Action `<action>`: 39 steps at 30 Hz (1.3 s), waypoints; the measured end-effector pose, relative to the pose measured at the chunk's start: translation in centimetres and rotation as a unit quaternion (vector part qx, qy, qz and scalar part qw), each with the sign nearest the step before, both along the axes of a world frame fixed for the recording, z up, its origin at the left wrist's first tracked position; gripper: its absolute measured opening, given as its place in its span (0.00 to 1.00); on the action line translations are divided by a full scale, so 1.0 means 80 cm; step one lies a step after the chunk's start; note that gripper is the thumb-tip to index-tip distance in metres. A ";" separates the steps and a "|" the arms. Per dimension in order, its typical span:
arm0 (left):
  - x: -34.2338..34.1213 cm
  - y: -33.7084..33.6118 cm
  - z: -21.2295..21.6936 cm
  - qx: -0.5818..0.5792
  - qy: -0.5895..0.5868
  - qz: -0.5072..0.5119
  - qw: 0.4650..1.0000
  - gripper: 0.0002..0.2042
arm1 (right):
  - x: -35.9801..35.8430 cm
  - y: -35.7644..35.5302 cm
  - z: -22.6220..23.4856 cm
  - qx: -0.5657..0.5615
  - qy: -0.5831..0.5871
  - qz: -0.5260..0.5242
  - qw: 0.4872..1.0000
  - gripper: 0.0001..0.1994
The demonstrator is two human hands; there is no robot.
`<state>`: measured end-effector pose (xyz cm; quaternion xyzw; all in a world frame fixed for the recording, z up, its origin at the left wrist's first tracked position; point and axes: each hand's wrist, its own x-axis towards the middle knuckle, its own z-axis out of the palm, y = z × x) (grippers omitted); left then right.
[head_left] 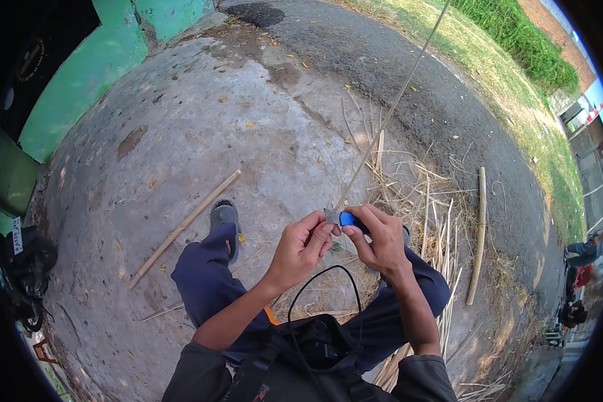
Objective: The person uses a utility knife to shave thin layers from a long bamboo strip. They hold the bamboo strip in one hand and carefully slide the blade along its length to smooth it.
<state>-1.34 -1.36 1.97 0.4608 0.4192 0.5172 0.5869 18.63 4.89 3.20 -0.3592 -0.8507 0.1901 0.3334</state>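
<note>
Head view showed both hands raised over the knees, near centre. Left hand (303,246) was closed, pinching the near end of a long thin strip (388,110) that ran far and right out of frame. Right hand (380,242) was closed around a blue-handled knife (349,219), its blade at the strip's end. Strip judged light, springy and splintery; best gripped close to the blade. More cut strips (430,221) lay on the concrete (201,120) to the right, a stick (184,228) to the left.
</note>
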 end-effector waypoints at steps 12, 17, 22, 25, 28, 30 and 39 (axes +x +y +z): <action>-0.001 -0.005 0.006 0.058 0.132 0.070 0.987 0.10 | -0.014 -0.007 -0.003 0.085 -0.018 -0.053 0.995 0.13; 0.006 -0.005 0.012 0.079 0.104 0.092 0.987 0.13 | -0.014 -0.009 -0.003 0.120 -0.027 -0.070 0.990 0.13; 0.023 -0.025 -0.002 0.066 0.115 0.059 0.989 0.11 | 0.016 0.027 0.013 0.097 0.066 -0.208 0.971 0.12; 0.024 -0.030 -0.009 0.054 0.128 0.036 0.990 0.11 | 0.043 0.037 0.020 0.077 0.067 -0.219 0.970 0.12; 0.012 -0.020 -0.012 0.014 0.084 0.021 0.996 0.13 | 0.038 0.026 0.012 0.065 0.097 -0.198 0.973 0.11; 0.003 -0.013 -0.010 -0.049 0.040 0.000 0.998 0.15 | 0.020 0.014 0.009 0.061 0.075 -0.116 0.989 0.11; -0.003 -0.011 0.004 -0.074 -0.085 -0.049 0.992 0.18 | -0.001 0.001 -0.007 0.037 0.005 -0.024 0.999 0.13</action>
